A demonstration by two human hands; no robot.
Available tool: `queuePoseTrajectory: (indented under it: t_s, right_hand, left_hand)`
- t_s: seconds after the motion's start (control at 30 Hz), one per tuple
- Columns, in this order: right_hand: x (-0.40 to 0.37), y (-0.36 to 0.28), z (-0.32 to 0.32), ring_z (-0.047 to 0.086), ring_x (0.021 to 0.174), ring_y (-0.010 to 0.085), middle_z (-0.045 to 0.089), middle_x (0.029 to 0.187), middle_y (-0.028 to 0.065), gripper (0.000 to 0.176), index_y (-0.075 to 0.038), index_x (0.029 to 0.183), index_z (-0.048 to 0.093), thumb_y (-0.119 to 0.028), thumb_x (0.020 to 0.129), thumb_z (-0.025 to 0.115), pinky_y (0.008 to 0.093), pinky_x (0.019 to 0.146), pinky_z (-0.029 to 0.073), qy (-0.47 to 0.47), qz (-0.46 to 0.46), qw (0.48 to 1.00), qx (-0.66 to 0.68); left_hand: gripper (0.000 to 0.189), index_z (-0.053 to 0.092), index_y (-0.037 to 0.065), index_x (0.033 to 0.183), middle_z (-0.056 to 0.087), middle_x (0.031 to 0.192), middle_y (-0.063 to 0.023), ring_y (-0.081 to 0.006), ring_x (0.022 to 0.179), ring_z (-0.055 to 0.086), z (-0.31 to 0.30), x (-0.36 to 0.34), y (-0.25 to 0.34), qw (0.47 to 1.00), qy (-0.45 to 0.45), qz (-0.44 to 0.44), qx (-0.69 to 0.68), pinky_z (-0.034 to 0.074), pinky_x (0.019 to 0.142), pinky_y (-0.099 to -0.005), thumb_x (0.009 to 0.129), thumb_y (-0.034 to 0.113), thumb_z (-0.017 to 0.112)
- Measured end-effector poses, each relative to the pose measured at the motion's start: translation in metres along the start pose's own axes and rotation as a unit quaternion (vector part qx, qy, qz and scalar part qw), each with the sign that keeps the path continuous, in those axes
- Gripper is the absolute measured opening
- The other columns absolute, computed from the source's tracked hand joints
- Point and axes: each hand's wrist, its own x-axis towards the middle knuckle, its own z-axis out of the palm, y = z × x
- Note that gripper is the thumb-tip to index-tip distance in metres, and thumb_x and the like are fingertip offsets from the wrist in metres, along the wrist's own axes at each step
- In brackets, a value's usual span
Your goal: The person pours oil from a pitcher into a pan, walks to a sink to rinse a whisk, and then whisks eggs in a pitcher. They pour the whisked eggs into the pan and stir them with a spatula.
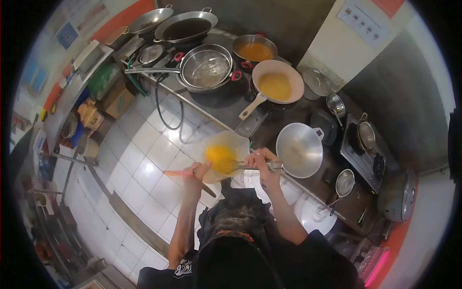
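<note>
- Closest to lens, head view: dark apron and black sleeves, both bare forearms stretched out over white tiled floor.
- Left hand: fingers clamped on near rim of clear plastic bowl, thumb up over the edge. Pressed against a pink utensil handle that sticks out to the left; cannot tell whether gripped together with the rim.
- Bowl up in the air between both hands, just off the counter edge and above the floor, mouth tipped toward the camera. Yellow beaten egg pooled in the low side.
- Right hand: fingers wrapped tight round the handle of wire whisk, wires down in the egg.
- Handling, as a judgement: bowl thin-walled, light, probably a little flexible, slick wherever egg reaches the rim. Best taken by the rim with thumb inside, or with a palm under the base. Liquid load, so prone to slosh if tipped further. Whisk rigid at the handle, springy at the wires; to be held by the handle only.
- Counter beyond: pink frying pan with yellow mix, steel pot of orange liquid, wire skimmer lying across a wok, large dark wok behind.
- Right of the whisk hand: steel bowl near, gas burner further right, small strainer, white plates at the counter edge.
</note>
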Motion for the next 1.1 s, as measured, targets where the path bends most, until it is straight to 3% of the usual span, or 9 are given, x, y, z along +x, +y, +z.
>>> queuePoseTrajectory:
  t_s: [0.1,0.2,0.3,0.33,0.43,0.6,0.7,0.9,1.1]
  right_hand:
    - [0.036,-0.001,0.005,0.054,0.077,0.0138,0.056,0.079,0.0055,0.025,0.000,0.080,0.055,-0.020,0.095,0.059,0.0272,0.073,0.044,-0.050,-0.057,0.993,-0.086]
    - [0.083,-0.020,0.009,0.055,0.078,0.0136,0.057,0.081,0.0067,0.022,0.000,0.087,0.061,-0.022,0.093,0.062,0.0260,0.071,0.044,-0.046,-0.112,0.954,-0.275]
    - [0.123,-0.017,-0.007,0.055,0.077,0.0127,0.058,0.084,0.0057,0.028,0.002,0.087,0.061,-0.026,0.093,0.063,0.0263,0.070,0.044,-0.005,0.028,0.975,-0.220]
    - [0.138,-0.012,-0.013,0.055,0.071,0.0106,0.059,0.078,0.0038,0.034,0.001,0.087,0.064,-0.032,0.092,0.064,0.0256,0.066,0.044,0.019,0.006,0.981,-0.190]
    - [0.183,-0.025,-0.033,0.056,0.062,0.0066,0.063,0.076,0.0018,0.038,-0.002,0.088,0.067,-0.038,0.095,0.057,0.0218,0.057,0.046,0.042,0.073,0.968,-0.236]
    - [0.249,-0.048,-0.056,0.054,0.056,0.0063,0.059,0.064,-0.0004,0.044,-0.002,0.083,0.066,-0.045,0.091,0.061,0.0221,0.053,0.045,0.106,0.077,0.968,-0.213]
    - [0.277,-0.060,-0.065,0.054,0.055,0.0066,0.060,0.064,0.0006,0.049,-0.001,0.082,0.067,-0.049,0.091,0.060,0.0224,0.053,0.045,0.149,0.086,0.956,-0.238]
    - [0.320,-0.055,-0.092,0.055,0.055,0.0080,0.059,0.060,0.0026,0.056,0.000,0.079,0.067,-0.055,0.088,0.059,0.0232,0.051,0.043,0.202,0.077,0.928,-0.302]
    - [0.338,-0.052,-0.099,0.054,0.055,0.0077,0.059,0.063,0.0028,0.052,0.000,0.081,0.066,-0.051,0.089,0.060,0.0225,0.052,0.045,0.263,0.085,0.920,-0.278]
  left_hand:
    - [0.039,0.057,-0.002,0.067,0.048,0.067,-0.0043,-0.0156,0.039,0.045,0.008,0.056,0.013,0.998,0.019,0.048,0.045,0.030,0.021,-0.0306,0.085,0.030,0.069]
    - [0.039,0.061,-0.003,0.072,0.049,0.062,-0.0036,-0.0153,0.044,0.049,0.015,0.111,0.032,0.992,-0.009,0.044,0.122,0.034,0.032,-0.0275,0.085,0.033,0.069]
    - [0.040,0.066,-0.004,0.079,0.058,0.066,-0.0057,-0.0138,0.051,0.054,0.037,0.163,0.056,0.983,-0.029,0.101,0.152,0.041,0.045,-0.0273,0.085,0.035,0.068]
    - [0.040,0.067,-0.004,0.082,0.062,0.067,-0.0066,-0.0132,0.054,0.056,0.046,0.180,0.064,0.979,-0.035,0.124,0.159,0.043,0.050,-0.0272,0.085,0.036,0.068]
    - [0.043,0.069,-0.006,0.088,0.069,0.079,-0.0108,-0.0115,0.065,0.060,0.072,0.222,0.097,0.972,-0.097,0.074,0.200,0.046,0.061,-0.0289,0.086,0.037,0.066]
    - [0.048,0.061,-0.002,0.071,0.055,0.059,-0.0021,-0.0125,0.057,0.052,0.123,0.299,0.120,0.960,-0.122,0.135,0.211,0.041,0.056,-0.0298,0.082,0.044,0.069]
    - [0.047,0.062,-0.003,0.074,0.057,0.059,-0.0062,-0.0137,0.058,0.054,0.157,0.334,0.136,0.934,-0.164,0.160,0.276,0.041,0.056,-0.0328,0.083,0.043,0.067]
    - [0.044,0.067,-0.002,0.086,0.064,0.070,-0.0194,-0.0302,0.065,0.063,0.217,0.412,0.140,0.857,-0.291,0.127,0.406,0.046,0.061,-0.0403,0.084,0.042,0.064]
    - [0.044,0.068,-0.001,0.092,0.065,0.081,-0.0268,-0.0428,0.087,0.064,0.256,0.456,0.139,0.788,-0.330,0.250,0.455,0.050,0.073,-0.0458,0.085,0.042,0.062]
